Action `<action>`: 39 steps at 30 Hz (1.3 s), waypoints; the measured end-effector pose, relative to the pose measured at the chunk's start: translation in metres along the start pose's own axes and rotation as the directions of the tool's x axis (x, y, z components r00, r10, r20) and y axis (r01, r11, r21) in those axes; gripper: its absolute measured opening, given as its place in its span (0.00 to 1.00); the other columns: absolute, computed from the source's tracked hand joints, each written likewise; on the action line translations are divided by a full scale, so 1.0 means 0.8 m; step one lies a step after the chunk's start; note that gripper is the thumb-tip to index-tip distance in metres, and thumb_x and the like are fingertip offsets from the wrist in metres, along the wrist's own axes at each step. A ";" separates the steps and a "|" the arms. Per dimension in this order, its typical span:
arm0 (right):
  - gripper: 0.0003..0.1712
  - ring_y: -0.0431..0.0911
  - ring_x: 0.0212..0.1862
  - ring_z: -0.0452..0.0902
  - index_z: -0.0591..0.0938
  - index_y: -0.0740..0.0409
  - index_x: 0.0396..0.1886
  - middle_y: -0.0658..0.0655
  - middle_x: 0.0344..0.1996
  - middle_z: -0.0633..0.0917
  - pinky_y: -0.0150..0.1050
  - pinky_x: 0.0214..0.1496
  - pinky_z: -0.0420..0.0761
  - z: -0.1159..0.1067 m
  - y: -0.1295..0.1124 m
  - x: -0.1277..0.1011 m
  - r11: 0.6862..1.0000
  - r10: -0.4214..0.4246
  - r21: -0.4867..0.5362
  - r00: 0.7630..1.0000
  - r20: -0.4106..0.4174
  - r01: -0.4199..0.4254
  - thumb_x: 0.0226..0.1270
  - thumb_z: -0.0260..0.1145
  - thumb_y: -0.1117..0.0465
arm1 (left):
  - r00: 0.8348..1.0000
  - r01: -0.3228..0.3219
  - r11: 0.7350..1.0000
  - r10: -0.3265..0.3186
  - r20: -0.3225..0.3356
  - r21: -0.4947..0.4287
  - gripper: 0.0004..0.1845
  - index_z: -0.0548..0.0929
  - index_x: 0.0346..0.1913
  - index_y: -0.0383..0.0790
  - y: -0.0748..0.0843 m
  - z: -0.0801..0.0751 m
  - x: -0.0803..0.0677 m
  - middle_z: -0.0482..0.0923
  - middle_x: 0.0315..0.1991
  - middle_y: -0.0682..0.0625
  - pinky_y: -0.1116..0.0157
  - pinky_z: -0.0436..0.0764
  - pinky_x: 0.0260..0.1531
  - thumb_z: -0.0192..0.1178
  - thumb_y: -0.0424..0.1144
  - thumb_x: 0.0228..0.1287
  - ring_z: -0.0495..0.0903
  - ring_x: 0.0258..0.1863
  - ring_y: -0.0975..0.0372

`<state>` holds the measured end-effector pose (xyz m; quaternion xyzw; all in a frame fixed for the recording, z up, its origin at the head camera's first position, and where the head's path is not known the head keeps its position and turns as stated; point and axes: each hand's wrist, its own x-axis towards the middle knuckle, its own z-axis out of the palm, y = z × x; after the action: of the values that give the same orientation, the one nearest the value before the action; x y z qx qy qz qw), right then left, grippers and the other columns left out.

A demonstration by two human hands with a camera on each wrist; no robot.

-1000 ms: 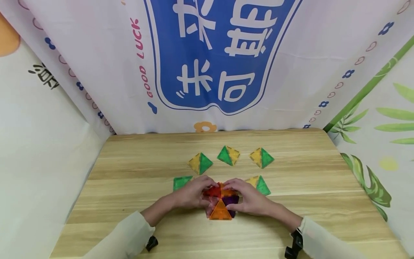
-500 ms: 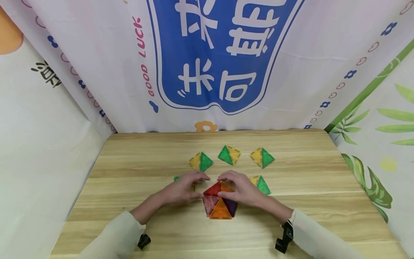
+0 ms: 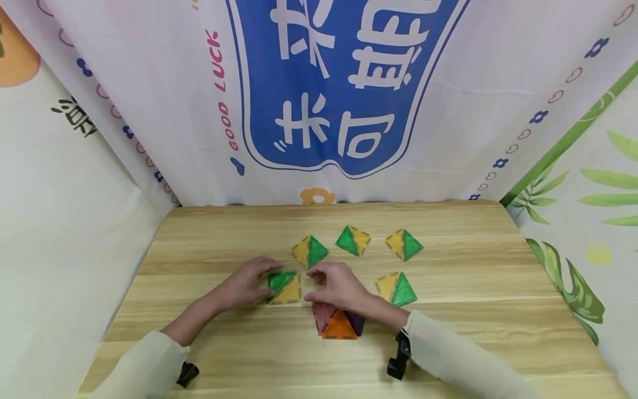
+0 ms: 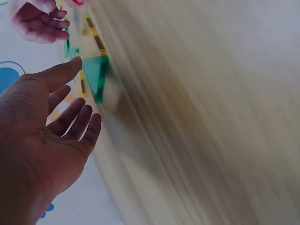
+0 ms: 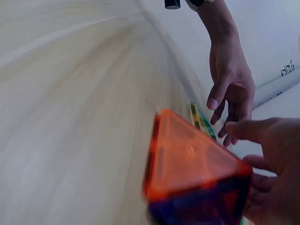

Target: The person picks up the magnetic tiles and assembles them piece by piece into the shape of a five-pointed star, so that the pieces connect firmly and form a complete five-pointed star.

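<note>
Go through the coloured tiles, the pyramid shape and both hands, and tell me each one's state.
Translucent orange, pink and purple tile pyramid: assembled, partly hidden
Leftmost translucent green-and-yellow triangle pair: edge to edge, lying flat
Four other green-and-yellow pairs: edge to edge, lying flat
Left hand: relaxed, at the leftmost pair, contact unclear
Right hand: loosely curved, holding nothing

White printed cloth (image 3: 334, 94) hangs behind a wooden table (image 3: 473, 288).
</note>
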<state>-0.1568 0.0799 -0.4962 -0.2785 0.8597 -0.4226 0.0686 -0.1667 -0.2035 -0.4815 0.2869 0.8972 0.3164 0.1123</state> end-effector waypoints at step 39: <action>0.22 0.53 0.52 0.89 0.88 0.63 0.56 0.62 0.52 0.90 0.36 0.51 0.88 0.018 0.001 0.034 0.927 0.152 0.335 0.985 0.080 -0.170 0.63 0.80 0.65 | 0.989 0.051 0.990 -0.068 -0.131 -0.129 0.26 0.83 0.55 0.37 -0.004 0.029 0.001 0.79 0.56 0.42 0.51 0.80 0.56 0.82 0.32 0.54 0.79 0.55 0.52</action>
<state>-0.1750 0.0556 -0.5027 -0.2018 0.7917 -0.5502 0.1727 -0.1603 -0.1935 -0.5014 0.2304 0.8893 0.3872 0.0787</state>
